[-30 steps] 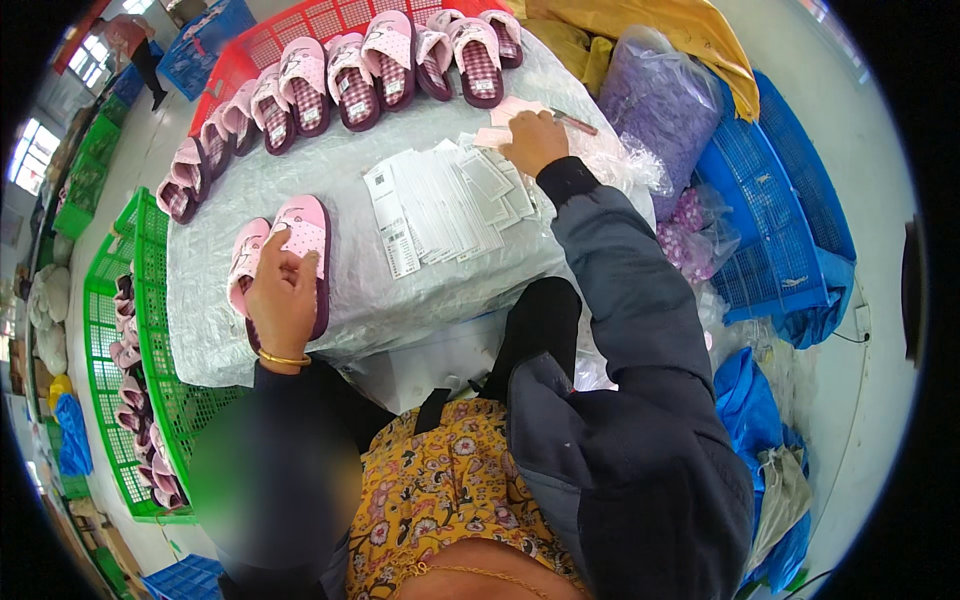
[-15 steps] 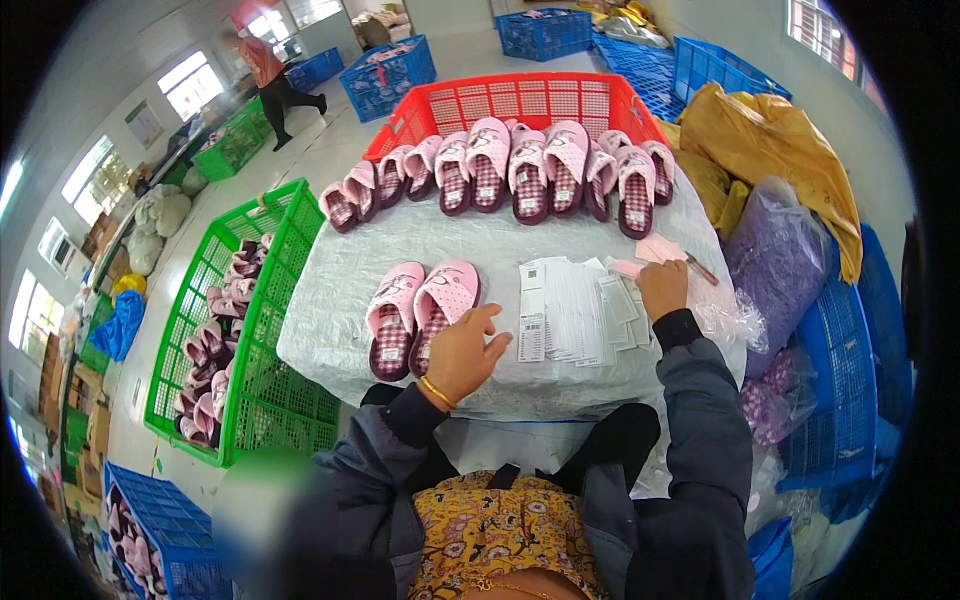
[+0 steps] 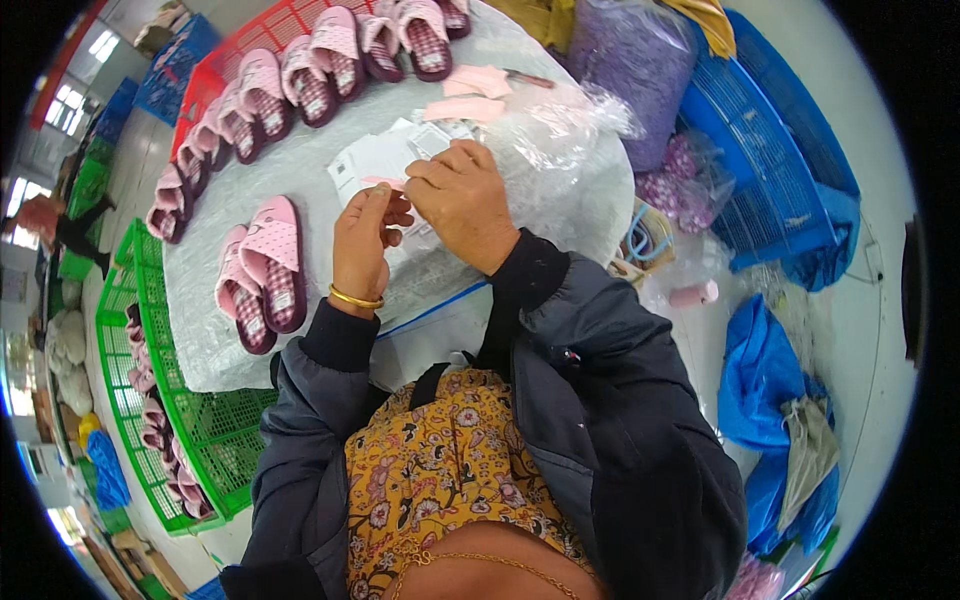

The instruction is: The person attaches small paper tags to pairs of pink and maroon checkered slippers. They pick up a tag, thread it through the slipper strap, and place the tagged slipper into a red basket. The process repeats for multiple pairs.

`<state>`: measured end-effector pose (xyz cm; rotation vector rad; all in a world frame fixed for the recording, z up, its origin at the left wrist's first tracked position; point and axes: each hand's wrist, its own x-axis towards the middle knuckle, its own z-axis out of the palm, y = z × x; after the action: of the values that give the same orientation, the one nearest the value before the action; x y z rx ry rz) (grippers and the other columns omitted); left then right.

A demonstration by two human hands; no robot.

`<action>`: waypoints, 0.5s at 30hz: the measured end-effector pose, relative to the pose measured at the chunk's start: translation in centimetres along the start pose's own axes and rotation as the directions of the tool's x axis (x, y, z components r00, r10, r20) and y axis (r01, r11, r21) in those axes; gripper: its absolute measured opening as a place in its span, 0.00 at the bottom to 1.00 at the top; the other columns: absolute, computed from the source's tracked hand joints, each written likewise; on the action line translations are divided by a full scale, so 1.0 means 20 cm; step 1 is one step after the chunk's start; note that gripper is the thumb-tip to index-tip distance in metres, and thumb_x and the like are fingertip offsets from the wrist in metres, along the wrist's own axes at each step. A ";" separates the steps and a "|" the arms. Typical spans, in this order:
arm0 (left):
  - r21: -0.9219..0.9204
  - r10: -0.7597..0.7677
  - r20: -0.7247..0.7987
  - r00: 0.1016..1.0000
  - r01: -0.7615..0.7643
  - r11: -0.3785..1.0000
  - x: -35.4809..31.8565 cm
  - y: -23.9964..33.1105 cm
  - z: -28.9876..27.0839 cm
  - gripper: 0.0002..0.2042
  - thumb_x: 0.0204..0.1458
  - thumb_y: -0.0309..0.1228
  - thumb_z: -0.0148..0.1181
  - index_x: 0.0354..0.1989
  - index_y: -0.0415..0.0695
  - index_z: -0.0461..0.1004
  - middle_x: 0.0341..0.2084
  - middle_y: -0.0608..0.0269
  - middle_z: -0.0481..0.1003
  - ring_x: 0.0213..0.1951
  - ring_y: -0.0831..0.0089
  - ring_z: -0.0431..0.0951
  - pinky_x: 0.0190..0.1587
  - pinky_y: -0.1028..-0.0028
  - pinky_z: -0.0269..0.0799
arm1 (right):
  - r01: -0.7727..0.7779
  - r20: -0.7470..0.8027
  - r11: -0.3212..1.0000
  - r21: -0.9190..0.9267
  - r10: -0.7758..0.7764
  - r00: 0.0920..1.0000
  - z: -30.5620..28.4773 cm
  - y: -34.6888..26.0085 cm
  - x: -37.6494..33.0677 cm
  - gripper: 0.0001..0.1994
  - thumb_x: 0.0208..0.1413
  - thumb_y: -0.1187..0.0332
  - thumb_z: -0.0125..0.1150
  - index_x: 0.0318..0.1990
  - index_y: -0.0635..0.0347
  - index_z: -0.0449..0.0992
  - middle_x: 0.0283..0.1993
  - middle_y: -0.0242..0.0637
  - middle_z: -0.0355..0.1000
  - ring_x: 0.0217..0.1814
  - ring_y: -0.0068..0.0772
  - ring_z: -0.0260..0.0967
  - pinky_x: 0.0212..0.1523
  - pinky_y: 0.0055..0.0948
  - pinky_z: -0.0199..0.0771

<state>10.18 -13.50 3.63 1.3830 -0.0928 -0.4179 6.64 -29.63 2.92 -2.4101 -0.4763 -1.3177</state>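
Over the table's near part, my left hand (image 3: 360, 240) and my right hand (image 3: 465, 205) meet. Their fingers pinch a small pink piece (image 3: 383, 181), thin like cloth or paper; the grip hides most of it. Behind the fingers lie white printed paper tags (image 3: 355, 160), partly covered by my hands. A pair of pink slippers (image 3: 272, 250) with checked insoles rests to the left of my left hand. Beyond my right hand are more flat pink pieces (image 3: 465, 108), and a slim tool with a dark reddish handle (image 3: 530, 78) lies beside them.
A row of pink slippers (image 3: 310, 85) lines the table's far edge before a red crate (image 3: 205, 85). Green crates (image 3: 200, 400) with slippers stand at the left. Clear plastic (image 3: 560, 130), a purple sack (image 3: 635, 75) and blue crates (image 3: 755, 150) are at the right.
My right hand has come from the pink pieces at the right to meet my left hand, bringing a pink piece. The left hand has closed from spread fingers. The view has turned and shifted.
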 end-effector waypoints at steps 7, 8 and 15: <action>0.007 -0.077 0.048 0.996 0.077 0.997 0.07 -0.08 0.10 0.11 0.60 0.35 0.52 0.33 0.40 0.73 0.27 0.63 0.76 0.27 0.77 0.74 0.29 0.79 0.64 | -0.191 -0.007 0.981 -0.043 0.191 0.982 -0.05 -0.01 -0.20 0.03 0.45 0.70 0.60 0.28 0.53 0.73 0.38 0.27 0.72 0.39 0.31 0.68 0.51 0.35 0.64; 0.002 -0.101 0.048 0.994 0.101 0.995 0.07 -0.07 0.13 0.11 0.61 0.36 0.52 0.33 0.41 0.73 0.26 0.63 0.76 0.28 0.77 0.74 0.29 0.79 0.64 | -0.212 0.010 0.975 -0.066 0.213 0.977 -0.06 0.00 -0.21 0.03 0.45 0.69 0.61 0.28 0.53 0.73 0.38 0.27 0.72 0.39 0.31 0.68 0.51 0.35 0.64; 0.113 -0.019 0.011 1.000 0.018 0.993 0.09 -0.15 0.09 0.10 0.58 0.33 0.58 0.28 0.41 0.72 0.21 0.66 0.74 0.22 0.80 0.70 0.25 0.81 0.63 | -0.207 -0.021 0.978 0.037 0.208 0.978 -0.09 -0.07 -0.27 0.10 0.44 0.67 0.66 0.36 0.53 0.77 0.44 0.29 0.71 0.42 0.33 0.68 0.49 0.35 0.64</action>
<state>10.68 -16.10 0.75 1.4934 -0.1151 -0.4420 1.97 -29.85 -0.48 -2.3394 -0.2302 -1.2370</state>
